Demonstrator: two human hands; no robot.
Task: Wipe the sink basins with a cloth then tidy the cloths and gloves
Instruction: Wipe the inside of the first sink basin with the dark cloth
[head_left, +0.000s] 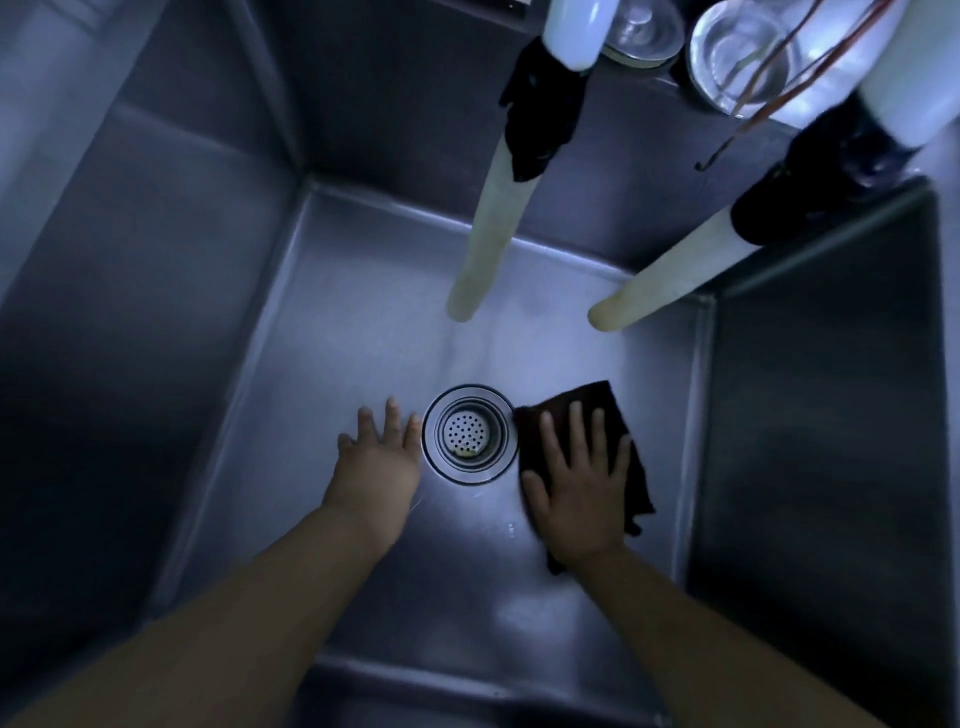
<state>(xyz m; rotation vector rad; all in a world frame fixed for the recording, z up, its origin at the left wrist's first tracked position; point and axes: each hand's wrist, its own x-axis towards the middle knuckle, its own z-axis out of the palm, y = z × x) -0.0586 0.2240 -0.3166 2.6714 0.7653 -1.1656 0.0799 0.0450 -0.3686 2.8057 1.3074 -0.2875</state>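
Both your arms reach down into a deep steel basin (810, 415). Your right hand (576, 483) lies flat on a dark cloth (618, 415), fingers straight and spread, pressing it against the basin floor just right of the drain (467, 434). The cloth's left edge touches the drain's rim, and folds of it stick out beyond your wrist and little finger. Your left hand (379, 462) is open too, fingers straight and slightly apart, palm down on or just above the floor just left of the drain, holding nothing; whether it touches the steel cannot be told. The drain has a perforated strainer with a small pale scrap at its near edge. Two pale hoses (488, 244) hang into the basin from the far side, each wrapped in black higher up, their ends near the floor beyond the drain. On the ledge behind sit two shiny metal bowls (737, 57).
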